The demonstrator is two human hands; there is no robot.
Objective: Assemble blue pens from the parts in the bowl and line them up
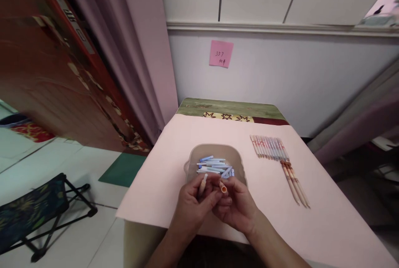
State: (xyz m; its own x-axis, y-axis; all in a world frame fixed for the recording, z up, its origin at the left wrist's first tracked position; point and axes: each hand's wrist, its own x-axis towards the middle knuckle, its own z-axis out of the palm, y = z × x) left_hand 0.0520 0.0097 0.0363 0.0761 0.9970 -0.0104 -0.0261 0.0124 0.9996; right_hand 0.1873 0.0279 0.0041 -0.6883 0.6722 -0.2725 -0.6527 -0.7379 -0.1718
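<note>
Both hands are close together over the near edge of a beige plastic tray. In my left hand (191, 205) is a slim pale pen part (203, 183) with a narrow white tip pointing up, pinched by closed fingers. My right hand (238, 207) is closed on an orange-lined hollow pen tube (223, 188), its open end facing me. The fingers of the two hands overlap, so the lower ends of both parts are hidden. Behind them, the tray (195, 151) contains several blue and white pen parts (215, 165) lying loose.
On the pink-covered table (165, 168), a row of clear patterned pen pieces (269, 148) lies right of the tray, with several beige pens (294, 185) nearer me. A pink note (221, 53) is on the wall. A folding stool (40, 205) stands on the floor at left.
</note>
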